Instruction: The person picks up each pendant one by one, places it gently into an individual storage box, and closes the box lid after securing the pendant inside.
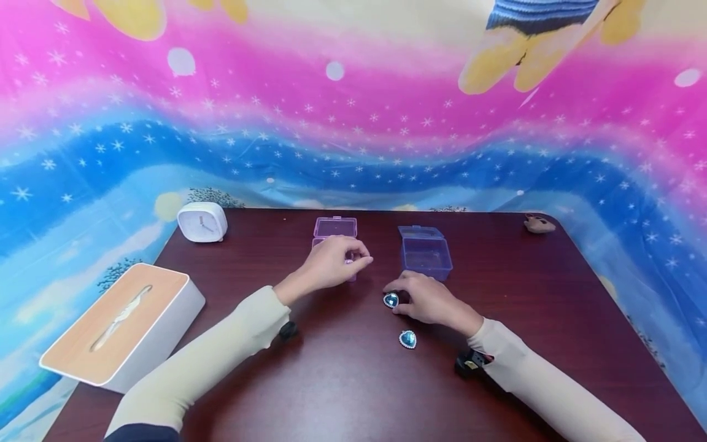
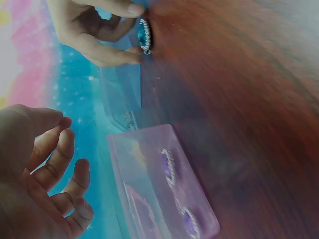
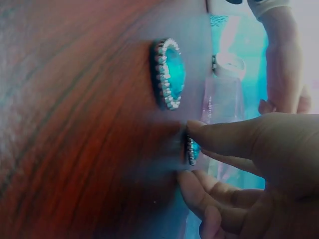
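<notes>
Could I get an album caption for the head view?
Left grip by an open pink box, right grip at a teal heart gem, a second gem nearby.

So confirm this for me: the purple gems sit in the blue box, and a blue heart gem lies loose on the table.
Not right: the purple gems sit in the pink box, not the blue box, as the left wrist view shows. A blue heart gem does lie loose on the table.

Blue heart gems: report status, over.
Right hand: fingers around one blue gem. Left hand: empty, by pink box. Second gem on table. Blue box open, no obstacle seen.
</notes>
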`<state>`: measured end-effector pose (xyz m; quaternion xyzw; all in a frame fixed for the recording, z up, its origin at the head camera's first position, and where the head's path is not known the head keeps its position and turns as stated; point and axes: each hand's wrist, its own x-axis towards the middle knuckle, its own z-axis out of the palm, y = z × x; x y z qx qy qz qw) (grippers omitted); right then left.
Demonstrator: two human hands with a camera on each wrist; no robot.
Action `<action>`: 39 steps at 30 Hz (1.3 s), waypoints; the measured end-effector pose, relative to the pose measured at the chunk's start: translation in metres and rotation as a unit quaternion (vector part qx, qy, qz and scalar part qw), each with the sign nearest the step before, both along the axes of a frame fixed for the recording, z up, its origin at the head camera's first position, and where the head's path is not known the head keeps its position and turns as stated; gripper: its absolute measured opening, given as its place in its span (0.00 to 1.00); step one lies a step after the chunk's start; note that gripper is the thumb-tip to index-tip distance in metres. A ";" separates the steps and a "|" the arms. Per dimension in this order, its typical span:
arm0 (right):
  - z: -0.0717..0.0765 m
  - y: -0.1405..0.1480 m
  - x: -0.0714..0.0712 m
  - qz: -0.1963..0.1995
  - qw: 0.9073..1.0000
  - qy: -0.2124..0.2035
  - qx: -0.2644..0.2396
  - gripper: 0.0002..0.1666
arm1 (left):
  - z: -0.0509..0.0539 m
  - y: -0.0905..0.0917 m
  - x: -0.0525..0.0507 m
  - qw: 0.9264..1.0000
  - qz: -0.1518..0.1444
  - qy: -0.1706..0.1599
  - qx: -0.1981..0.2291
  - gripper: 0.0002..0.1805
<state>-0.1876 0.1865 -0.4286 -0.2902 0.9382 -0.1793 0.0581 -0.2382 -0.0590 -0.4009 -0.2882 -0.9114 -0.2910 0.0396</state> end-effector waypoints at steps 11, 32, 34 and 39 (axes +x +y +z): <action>0.001 0.010 0.002 -0.014 0.999 -0.034 0.034 0.14 | 0.003 0.031 -0.006 1.000 -0.018 -0.002 -0.016 0.06; -0.002 0.066 0.020 -0.053 0.997 -0.051 0.013 0.18 | -0.016 0.085 -0.011 0.995 -0.038 -0.010 -0.089 0.10; -0.002 0.069 0.021 -0.049 0.997 -0.052 0.010 0.18 | -0.016 0.087 -0.011 0.995 -0.040 -0.008 -0.088 0.09; -0.002 0.072 0.020 -0.044 0.998 -0.048 0.009 0.17 | -0.018 0.090 -0.013 0.995 -0.038 0.000 -0.090 0.08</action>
